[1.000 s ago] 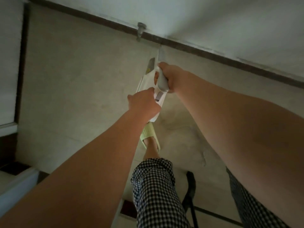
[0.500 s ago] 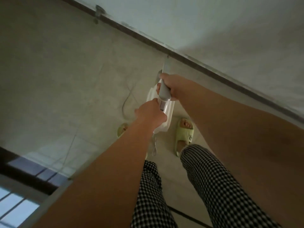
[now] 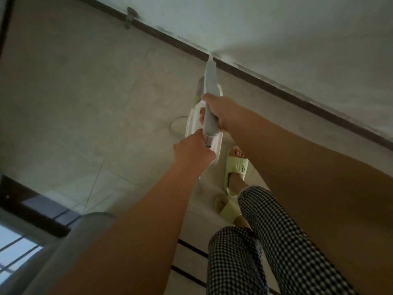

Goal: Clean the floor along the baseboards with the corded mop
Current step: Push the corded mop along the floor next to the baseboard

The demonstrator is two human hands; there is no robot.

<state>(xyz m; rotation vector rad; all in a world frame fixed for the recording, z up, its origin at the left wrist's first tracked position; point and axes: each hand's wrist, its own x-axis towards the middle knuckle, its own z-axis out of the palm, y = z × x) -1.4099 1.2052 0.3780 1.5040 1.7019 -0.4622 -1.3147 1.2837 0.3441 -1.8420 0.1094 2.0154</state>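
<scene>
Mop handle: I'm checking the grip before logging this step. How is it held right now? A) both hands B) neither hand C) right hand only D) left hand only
A: the right hand wraps the grey grip of the mop, and the left hand holds it just below.

**Mop reaches the baseboard**

The white-bodied corded mop [image 3: 209,81], with its grey handle, stands tilted, its far end at the dark baseboard [image 3: 276,87] along the floor's [image 3: 85,92] edge. Its pale cord [image 3: 173,126] loops on the tiles just beside it.
</scene>
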